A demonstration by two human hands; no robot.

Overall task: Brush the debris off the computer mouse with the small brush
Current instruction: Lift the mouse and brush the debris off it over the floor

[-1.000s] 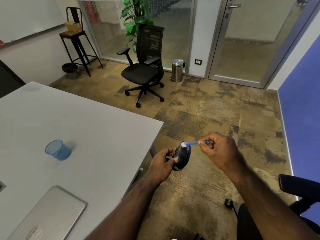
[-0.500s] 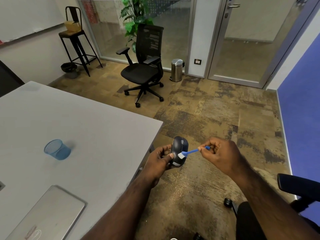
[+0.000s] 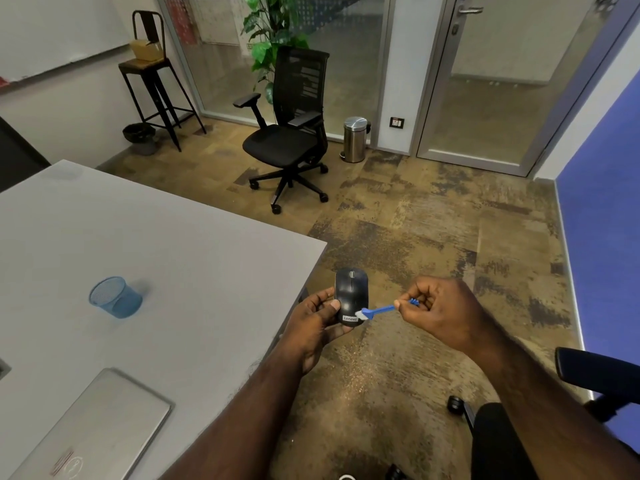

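The left hand [image 3: 313,323] is gripping the mouse [image 3: 350,296] in the air beside the counter [image 3: 166,244], while the right hand [image 3: 436,311] is pinching the brush [image 3: 377,310], bristles touching the mouse's near end. Light, short strokes away from the body should be working best.

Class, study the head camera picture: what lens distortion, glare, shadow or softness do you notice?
Head view: wide-angle bending bows the door frame and table edge; soft glare on the steel bin; faint shadow beside the blue mesh cup; mouse and brush reasonably sharp.
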